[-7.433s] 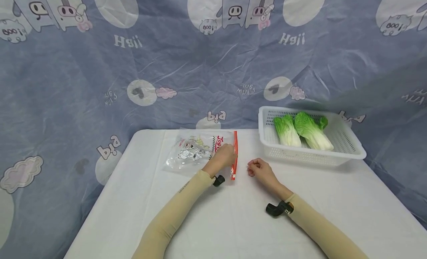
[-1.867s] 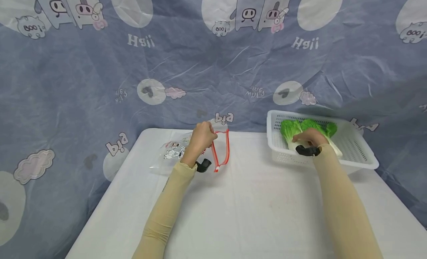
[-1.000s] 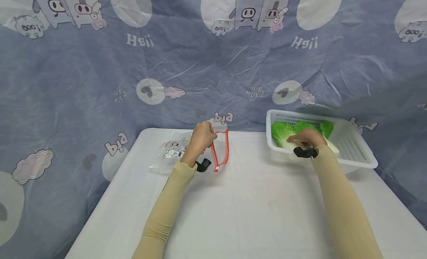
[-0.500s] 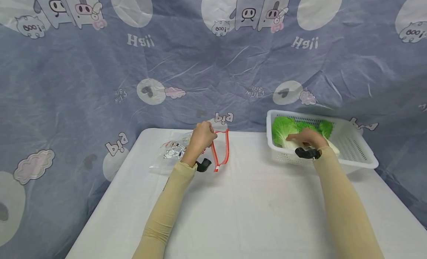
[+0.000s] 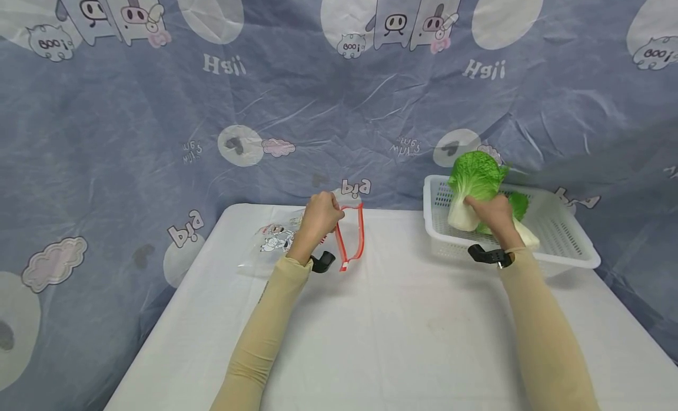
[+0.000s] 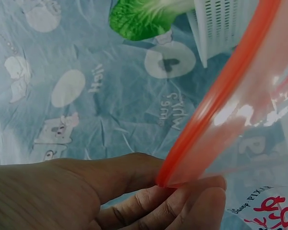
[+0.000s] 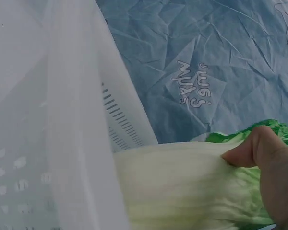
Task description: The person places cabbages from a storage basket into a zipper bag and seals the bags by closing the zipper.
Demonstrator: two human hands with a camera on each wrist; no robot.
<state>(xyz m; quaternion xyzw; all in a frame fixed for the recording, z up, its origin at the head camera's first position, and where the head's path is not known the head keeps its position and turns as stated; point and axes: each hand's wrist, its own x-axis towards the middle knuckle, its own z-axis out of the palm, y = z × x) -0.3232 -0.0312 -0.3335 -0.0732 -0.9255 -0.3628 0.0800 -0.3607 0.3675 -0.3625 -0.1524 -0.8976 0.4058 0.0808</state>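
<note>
My left hand (image 5: 319, 218) pinches the red zip edge of a clear printed zip bag (image 5: 275, 239) lying at the table's back left. The bag's mouth gapes toward the right, and the left wrist view shows its red rim (image 6: 216, 105) between thumb and fingers. With my right hand (image 5: 497, 216) I grip a napa cabbage (image 5: 474, 178), leafy end up, raised partly above the white basket (image 5: 436, 246). Its pale stem end (image 7: 168, 182) is still level with the basket rim in the right wrist view. A second napa cabbage (image 5: 525, 235) lies in the basket, partly hidden behind my right hand.
The basket stands at the back right of the white-covered table (image 5: 392, 328). A blue printed cloth (image 5: 328, 105) hangs right behind the table's back edge.
The bag's mouth was flat and is now spread apart. My right hand went into the basket, took one napa cabbage and has just lifted it upward. The left hand stays nearly still lately.
</note>
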